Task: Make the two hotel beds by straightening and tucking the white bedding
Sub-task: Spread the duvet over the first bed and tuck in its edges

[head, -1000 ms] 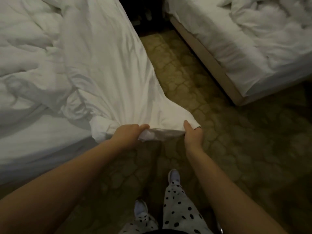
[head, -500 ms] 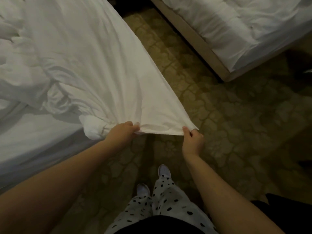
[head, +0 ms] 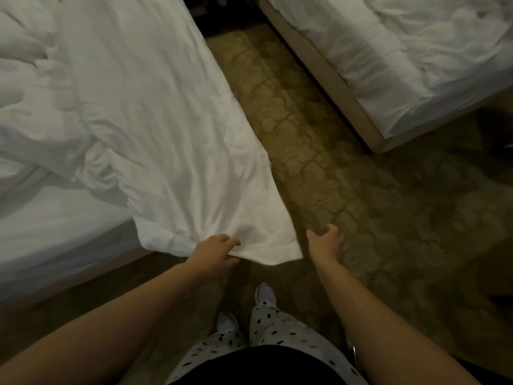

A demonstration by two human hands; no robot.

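The left hand (head: 218, 250) holds the near edge of the white sheet (head: 172, 151); its fingers are curled over the cloth, and the cloth bunches into small folds there. The right hand (head: 324, 243) holds nothing; its fingers are spread a little and loose; it hangs over the carpet (head: 374, 207), just right of the sheet's near corner and not touching it.

The sheet lies over the left bed (head: 55, 240) and runs off the bed's near right corner, down toward the person; further left it is piled in big wrinkles. The right bed (head: 416, 65) is far on the right, well apart from the hands; its white bedding is messy, and a tan base (head: 327, 76) shows along its side. Between the beds is the dark carpet with a curly pattern. Near the bottom are two pale shoes (head: 265, 294) and spotted trousers (head: 277, 332).
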